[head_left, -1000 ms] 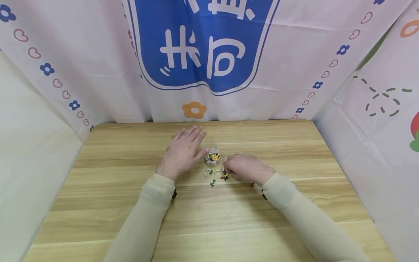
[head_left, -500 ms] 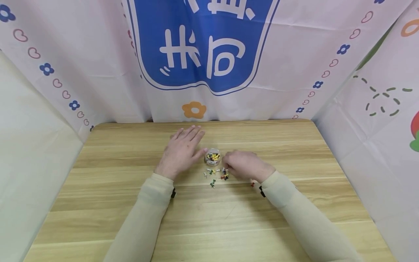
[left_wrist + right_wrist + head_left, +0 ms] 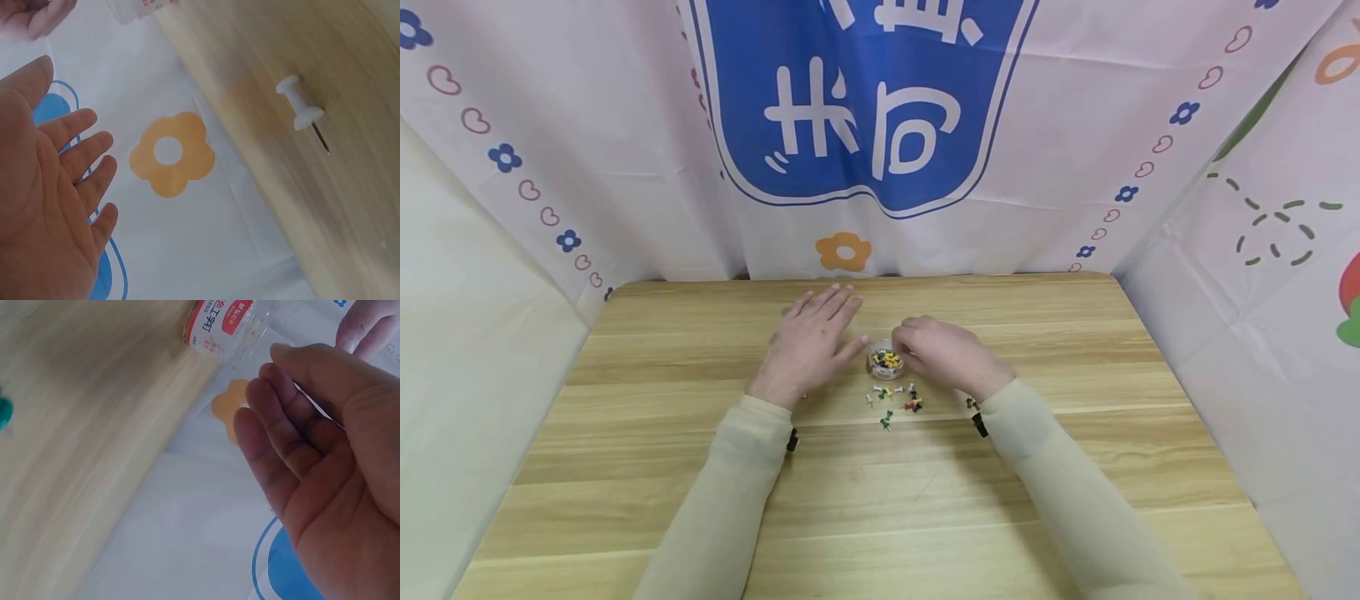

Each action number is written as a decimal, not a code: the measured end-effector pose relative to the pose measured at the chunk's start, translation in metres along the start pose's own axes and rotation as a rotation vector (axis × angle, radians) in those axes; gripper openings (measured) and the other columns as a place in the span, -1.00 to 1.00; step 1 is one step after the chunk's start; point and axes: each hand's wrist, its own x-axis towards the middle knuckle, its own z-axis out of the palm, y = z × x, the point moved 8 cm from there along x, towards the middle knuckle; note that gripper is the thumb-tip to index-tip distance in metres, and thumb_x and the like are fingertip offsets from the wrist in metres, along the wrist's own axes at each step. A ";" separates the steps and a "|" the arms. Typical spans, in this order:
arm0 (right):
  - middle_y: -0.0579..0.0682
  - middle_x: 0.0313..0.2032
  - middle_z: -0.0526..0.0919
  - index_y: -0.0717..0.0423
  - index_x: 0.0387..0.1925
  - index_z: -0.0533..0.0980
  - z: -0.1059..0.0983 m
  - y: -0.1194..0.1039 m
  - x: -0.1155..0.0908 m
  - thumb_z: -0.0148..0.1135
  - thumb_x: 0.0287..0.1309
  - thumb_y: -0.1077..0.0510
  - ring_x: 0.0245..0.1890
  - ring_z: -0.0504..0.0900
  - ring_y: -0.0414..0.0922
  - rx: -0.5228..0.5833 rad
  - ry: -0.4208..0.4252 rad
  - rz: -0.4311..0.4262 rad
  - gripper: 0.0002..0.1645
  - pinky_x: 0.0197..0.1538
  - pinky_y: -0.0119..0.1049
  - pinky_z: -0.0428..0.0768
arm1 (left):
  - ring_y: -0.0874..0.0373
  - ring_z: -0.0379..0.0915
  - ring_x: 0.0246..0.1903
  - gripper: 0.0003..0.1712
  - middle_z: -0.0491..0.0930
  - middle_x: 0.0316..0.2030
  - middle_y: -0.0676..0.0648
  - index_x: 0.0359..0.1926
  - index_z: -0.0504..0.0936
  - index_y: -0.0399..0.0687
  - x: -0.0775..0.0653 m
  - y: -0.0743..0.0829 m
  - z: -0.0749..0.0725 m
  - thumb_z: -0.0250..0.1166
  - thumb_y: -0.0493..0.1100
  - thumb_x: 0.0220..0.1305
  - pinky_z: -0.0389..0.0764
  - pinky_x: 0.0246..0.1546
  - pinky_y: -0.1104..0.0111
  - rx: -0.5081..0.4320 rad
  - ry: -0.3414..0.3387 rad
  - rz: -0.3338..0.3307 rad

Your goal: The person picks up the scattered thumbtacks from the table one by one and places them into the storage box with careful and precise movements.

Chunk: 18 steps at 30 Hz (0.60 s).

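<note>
Wooden table (image 3: 865, 517): left hand (image 3: 801, 350), fingers extended, empty; right hand (image 3: 951, 354), fingers bent, hold unclear; between them, jar (image 3: 226, 325) with pushpins (image 3: 889, 360).

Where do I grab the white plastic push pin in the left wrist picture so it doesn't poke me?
Probably pinch the white plastic push pin at its narrow waist, between the two flared ends, coming from above. It lies on its side on the light wooden table, and its thin metal needle sticks out one end, so stay clear of that.
</note>
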 end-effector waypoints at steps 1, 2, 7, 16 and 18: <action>-0.22 -0.27 0.59 -0.07 -0.19 0.64 0.000 0.000 0.002 0.28 0.38 0.12 -0.30 0.55 -0.27 0.002 0.006 0.001 -0.96 -0.22 -0.43 0.60 | -0.06 -0.04 0.57 -0.16 0.12 0.60 -0.11 0.61 0.21 0.01 0.000 0.000 0.000 -0.08 0.38 0.54 -0.18 0.59 0.00 -0.002 0.005 0.003; -0.22 -0.26 0.60 -0.06 -0.19 0.64 0.000 0.000 0.004 0.28 0.38 0.13 -0.29 0.55 -0.27 0.005 0.015 -0.001 -0.95 -0.22 -0.43 0.60 | -0.06 -0.03 0.57 -0.16 0.13 0.60 -0.11 0.61 0.22 0.01 0.000 0.000 -0.001 -0.07 0.37 0.54 -0.17 0.59 0.00 -0.005 0.008 0.003; -0.22 -0.25 0.62 -0.06 -0.17 0.64 0.002 -0.001 0.010 0.30 0.38 0.13 -0.27 0.57 -0.28 0.022 0.046 -0.004 -0.95 -0.20 -0.42 0.61 | -0.06 -0.03 0.57 -0.17 0.13 0.60 -0.10 0.60 0.24 0.00 0.000 -0.001 -0.002 -0.06 0.36 0.54 -0.17 0.59 0.00 -0.011 0.015 -0.001; -0.19 -0.15 0.67 -0.03 -0.08 0.66 0.004 0.002 0.012 0.31 0.37 0.12 -0.17 0.62 -0.23 0.065 0.082 0.010 -0.87 -0.09 -0.33 0.66 | -0.03 -0.05 0.58 -0.16 0.10 0.60 -0.07 0.62 0.20 0.04 -0.001 -0.002 0.000 -0.10 0.38 0.55 -0.21 0.60 0.03 0.000 -0.011 -0.013; -0.17 -0.10 0.68 -0.03 -0.04 0.67 0.003 0.004 0.009 0.32 0.36 0.09 -0.12 0.63 -0.20 0.081 0.089 0.025 -0.82 -0.03 -0.29 0.67 | -0.02 -0.07 0.58 -0.16 0.11 0.60 -0.08 0.62 0.19 0.05 -0.001 -0.003 0.001 -0.09 0.38 0.54 -0.20 0.59 0.02 0.003 -0.019 -0.014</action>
